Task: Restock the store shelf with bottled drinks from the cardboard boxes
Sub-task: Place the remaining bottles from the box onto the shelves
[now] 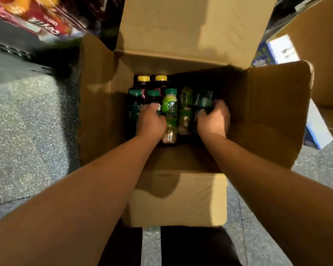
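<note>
Dark trouser legs [196,246] stand on the speckled floor [27,121], just behind the near flap of an open cardboard box [267,112]. Both forearms reach down into it. The left hand [151,121] has its fingers curled over a dark green-capped bottle [152,95], second in the front row. The right hand [213,120] wraps its fingers round a tilted dark bottle [205,100] at the row's right end. Between the hands stand two light green bottles [169,106], side by side. Behind the row, two yellow-capped bottles [143,79] stand by the far wall. Farther off, snack packets [46,20] sit on a shelf [12,47] at left, and a second cardboard box [315,45] is at right.
</note>
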`<state>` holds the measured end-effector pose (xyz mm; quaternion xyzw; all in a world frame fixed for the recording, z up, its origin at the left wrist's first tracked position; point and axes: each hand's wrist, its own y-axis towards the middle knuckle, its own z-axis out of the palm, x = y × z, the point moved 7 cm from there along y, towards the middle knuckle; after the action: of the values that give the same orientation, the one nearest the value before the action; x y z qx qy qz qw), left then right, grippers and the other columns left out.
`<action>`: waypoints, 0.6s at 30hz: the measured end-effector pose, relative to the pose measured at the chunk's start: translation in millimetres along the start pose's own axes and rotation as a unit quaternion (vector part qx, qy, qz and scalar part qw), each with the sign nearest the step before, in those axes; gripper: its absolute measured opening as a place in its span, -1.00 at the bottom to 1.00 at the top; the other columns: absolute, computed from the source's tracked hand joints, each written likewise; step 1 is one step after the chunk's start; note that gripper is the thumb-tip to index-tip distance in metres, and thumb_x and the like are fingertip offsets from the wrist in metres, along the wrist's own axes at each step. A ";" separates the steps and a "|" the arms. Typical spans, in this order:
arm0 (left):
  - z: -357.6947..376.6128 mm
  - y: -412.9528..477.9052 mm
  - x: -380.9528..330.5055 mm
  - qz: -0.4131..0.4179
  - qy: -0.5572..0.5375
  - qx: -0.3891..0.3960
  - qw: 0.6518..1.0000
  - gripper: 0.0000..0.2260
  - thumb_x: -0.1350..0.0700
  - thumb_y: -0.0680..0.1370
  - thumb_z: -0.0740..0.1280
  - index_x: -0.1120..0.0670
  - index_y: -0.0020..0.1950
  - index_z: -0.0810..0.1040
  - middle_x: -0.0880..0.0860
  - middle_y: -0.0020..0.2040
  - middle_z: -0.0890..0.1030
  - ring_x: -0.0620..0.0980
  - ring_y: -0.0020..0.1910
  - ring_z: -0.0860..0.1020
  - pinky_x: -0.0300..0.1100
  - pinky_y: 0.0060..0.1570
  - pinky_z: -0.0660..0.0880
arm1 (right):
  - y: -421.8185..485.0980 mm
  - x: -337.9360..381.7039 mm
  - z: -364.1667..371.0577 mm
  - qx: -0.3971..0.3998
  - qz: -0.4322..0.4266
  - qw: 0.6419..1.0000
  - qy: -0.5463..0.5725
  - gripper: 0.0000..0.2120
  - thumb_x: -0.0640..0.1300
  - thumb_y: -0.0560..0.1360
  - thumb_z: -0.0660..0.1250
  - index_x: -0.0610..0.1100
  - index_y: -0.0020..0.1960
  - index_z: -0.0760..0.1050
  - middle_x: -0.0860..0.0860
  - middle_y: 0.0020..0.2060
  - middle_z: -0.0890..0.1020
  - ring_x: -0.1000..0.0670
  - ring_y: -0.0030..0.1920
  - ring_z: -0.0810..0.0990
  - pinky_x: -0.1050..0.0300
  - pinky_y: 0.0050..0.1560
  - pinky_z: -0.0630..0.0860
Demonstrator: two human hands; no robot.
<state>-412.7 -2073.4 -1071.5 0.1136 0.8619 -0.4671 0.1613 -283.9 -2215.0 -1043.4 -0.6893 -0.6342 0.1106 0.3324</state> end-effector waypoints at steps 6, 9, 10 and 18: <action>29.4 3.6 1.1 -0.071 -0.078 0.063 0.992 -0.71 0.20 0.61 0.17 0.09 0.33 0.43 0.12 0.18 0.53 0.06 0.02 0.55 -0.07 -0.02 0.52 | -0.6 22.1 48.8 0.122 -0.046 0.990 -0.051 -0.64 -0.24 0.53 0.21 -0.19 0.33 0.36 -0.19 0.20 0.52 -0.18 0.17 0.54 0.14 -0.09 0.41; 35.0 9.3 8.2 -0.114 -0.093 0.087 0.985 -0.77 0.23 0.59 0.18 0.20 0.23 0.49 0.20 0.14 0.56 0.18 0.09 0.54 -0.05 0.09 0.49 | 11.4 17.7 67.1 0.157 0.022 0.983 -0.092 -0.63 -0.24 0.54 0.21 -0.26 0.34 0.30 -0.20 0.26 0.47 -0.19 0.22 0.50 0.10 -0.04 0.41; 36.1 11.4 9.9 -0.122 -0.094 0.095 0.984 -0.76 0.25 0.59 0.17 0.21 0.22 0.50 0.20 0.13 0.56 0.18 0.10 0.54 -0.08 0.05 0.47 | 15.8 13.7 70.1 0.168 0.040 0.979 -0.108 -0.60 -0.23 0.55 0.20 -0.27 0.36 0.27 -0.20 0.29 0.45 -0.19 0.25 0.48 0.11 -0.03 0.40; 46.4 27.1 14.4 -0.131 -0.095 0.164 0.973 -0.75 0.23 0.60 0.21 0.20 0.26 0.48 0.16 0.16 0.55 0.14 0.14 0.52 -0.09 0.11 0.45 | 29.7 0.8 83.7 0.179 0.090 0.974 -0.104 -0.54 -0.22 0.55 0.24 -0.30 0.40 0.23 -0.18 0.32 0.43 -0.14 0.29 0.46 0.12 0.06 0.43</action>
<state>-408.6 -2097.2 -1121.6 -0.0204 0.7619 -0.6277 0.1586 -308.0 -2186.9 -1124.1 -0.6574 -0.5711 0.3227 0.3708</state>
